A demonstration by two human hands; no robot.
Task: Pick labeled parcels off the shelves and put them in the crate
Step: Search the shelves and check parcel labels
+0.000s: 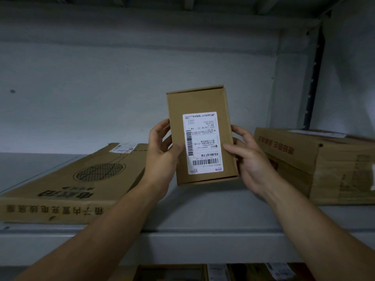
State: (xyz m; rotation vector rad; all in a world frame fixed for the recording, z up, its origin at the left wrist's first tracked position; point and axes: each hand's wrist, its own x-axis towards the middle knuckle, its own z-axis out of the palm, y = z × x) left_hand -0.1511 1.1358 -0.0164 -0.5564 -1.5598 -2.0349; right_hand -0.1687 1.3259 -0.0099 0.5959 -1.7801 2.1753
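Note:
A small brown cardboard parcel [199,102] with a white barcode label faces me, held upright above the grey shelf [203,211]. My left hand [160,157] grips its left edge, thumb on the front near the label. My right hand [249,159] grips its right edge, thumb on the front and fingers behind. The parcel's back and the fingers behind it are hidden. No crate is in view.
A wide flat cardboard box [67,183] with a small label lies on the shelf at left. A thicker carton [316,163] sits at right by the shelf upright [312,78]. More parcels [223,272] show on the shelf below.

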